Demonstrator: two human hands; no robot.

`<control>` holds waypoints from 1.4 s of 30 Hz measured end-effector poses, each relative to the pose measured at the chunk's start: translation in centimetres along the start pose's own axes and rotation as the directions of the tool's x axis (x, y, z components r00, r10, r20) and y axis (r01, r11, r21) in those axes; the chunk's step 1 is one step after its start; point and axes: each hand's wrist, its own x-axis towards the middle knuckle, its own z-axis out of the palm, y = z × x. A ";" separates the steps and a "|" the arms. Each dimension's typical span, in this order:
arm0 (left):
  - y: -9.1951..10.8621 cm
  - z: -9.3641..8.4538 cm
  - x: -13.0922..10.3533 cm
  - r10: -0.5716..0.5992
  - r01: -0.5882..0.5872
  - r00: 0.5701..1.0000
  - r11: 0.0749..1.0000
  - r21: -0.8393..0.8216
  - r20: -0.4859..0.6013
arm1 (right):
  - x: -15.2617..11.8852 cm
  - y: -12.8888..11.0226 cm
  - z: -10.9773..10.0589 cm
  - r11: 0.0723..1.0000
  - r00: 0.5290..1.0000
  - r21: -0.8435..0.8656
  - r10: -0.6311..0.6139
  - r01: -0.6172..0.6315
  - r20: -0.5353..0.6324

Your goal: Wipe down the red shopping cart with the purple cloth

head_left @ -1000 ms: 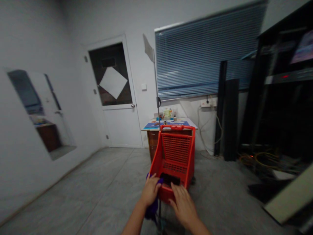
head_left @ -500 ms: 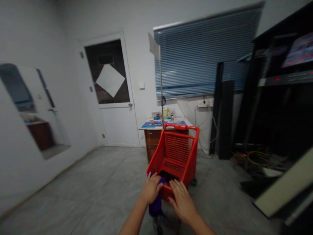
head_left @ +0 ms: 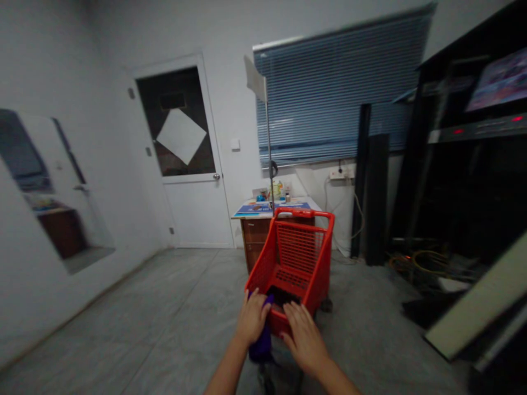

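A red toy-like shopping cart point(head_left: 302, 247) stands in front of me, its low front edge toward me. A purple cloth point(head_left: 261, 344) hangs over the left part of that edge. My left hand point(head_left: 252, 318) is closed over the cloth and the cart's edge. At the right part of the same edge, my right hand point(head_left: 303, 334) rests with its fingers extended and the thumb apart. A thin pole with a pale flag point(head_left: 255, 79) rises behind the cart's left side.
Behind the cart is a small desk point(head_left: 251, 238) with papers and small items. A white door point(head_left: 197, 214) stands left of it, a mirror point(head_left: 61, 192) hangs far left. On the right are a dark rack point(head_left: 453, 181), cables point(head_left: 428, 262) and a leaning pale panel point(head_left: 477, 307).
The view has shifted slightly, so the door, window and rack appear a little further left. Both hands remain at the cart's edge.
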 end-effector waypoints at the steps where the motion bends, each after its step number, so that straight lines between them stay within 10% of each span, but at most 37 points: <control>1: -0.1 0.1 0.0 -0.025 0.025 1.000 1.000 0.005 -0.019 | 0.0 0.0 0.2 1.000 1.000 -0.006 -0.002 0.002 -0.008; 16: -0.1 1.0 -0.2 -0.088 0.087 0.995 0.996 -0.027 -0.053 | -0.2 0.1 1.3 0.999 0.998 -0.038 0.016 -0.019 -0.066; 22: 1.6 1.1 -0.5 0.065 -0.065 0.998 0.997 -0.046 0.005 | -0.2 0.2 1.5 0.999 0.997 -0.045 0.005 -0.009 -0.080; 30: 0.0 0.5 -0.1 -0.093 0.093 0.995 0.996 -0.015 -0.023 | 0.1 -0.2 0.8 0.998 0.999 -0.052 0.015 -0.018 -0.045; 37: -0.1 0.5 -0.7 0.048 -0.049 0.998 0.999 0.002 0.031 | 0.1 0.1 0.1 0.999 1.000 -0.031 0.031 -0.031 -0.002; 42: -0.3 -0.3 0.3 -0.087 0.087 0.996 0.996 0.012 0.003 | 0.5 -0.4 -0.2 0.999 0.998 -0.012 0.044 -0.044 0.033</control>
